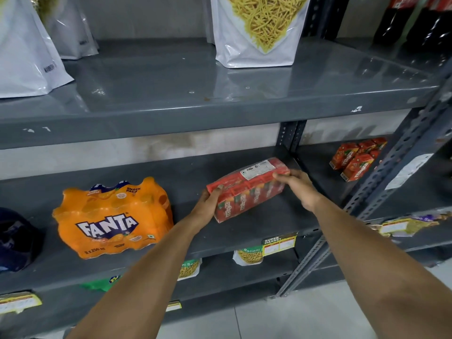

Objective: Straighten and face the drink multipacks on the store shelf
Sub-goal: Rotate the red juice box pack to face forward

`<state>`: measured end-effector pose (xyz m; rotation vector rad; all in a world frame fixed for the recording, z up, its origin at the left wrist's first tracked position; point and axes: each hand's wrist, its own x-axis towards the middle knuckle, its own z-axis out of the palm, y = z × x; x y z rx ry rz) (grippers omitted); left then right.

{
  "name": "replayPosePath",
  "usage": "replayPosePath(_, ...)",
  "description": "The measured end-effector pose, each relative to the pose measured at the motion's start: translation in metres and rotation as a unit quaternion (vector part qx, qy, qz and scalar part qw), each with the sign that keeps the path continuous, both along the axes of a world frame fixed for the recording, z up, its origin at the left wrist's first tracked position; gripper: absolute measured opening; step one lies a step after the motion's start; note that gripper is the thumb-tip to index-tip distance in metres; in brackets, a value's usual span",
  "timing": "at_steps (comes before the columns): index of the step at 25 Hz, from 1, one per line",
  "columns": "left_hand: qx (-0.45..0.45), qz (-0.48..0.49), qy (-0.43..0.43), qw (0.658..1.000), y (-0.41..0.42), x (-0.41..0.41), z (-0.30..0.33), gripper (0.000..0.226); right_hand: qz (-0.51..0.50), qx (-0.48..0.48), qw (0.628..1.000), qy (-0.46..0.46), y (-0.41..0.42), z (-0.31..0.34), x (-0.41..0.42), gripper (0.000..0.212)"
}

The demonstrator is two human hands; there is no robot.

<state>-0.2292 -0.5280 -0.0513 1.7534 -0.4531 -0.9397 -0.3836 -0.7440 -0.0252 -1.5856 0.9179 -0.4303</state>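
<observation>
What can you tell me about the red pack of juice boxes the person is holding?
The red pack is a row of small juice cartons wrapped together in clear shiny film, with a white printed label on its top face. The brand name runs sideways along each carton. It sits skewed, at an angle to the front edge of the grey metal shelf. The left hand grips its near left end and the right hand its far right end. Whether its base touches the shelf is unclear.

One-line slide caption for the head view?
Both hands, left hand and right hand, grip a red juice multipack beside the Fanta pack.

Grey shelf (256, 223) w/ Fanta multipack (112, 218), Maaza multipack (247, 189).
</observation>
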Motion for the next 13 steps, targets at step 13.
replayPosePath(13, 0.026, -0.088, -0.063, 0.994, -0.007, -0.023, 0.006, 0.049, -0.03, 0.063, 0.998, 0.004, 0.02, 0.01, -0.063, 0.046)
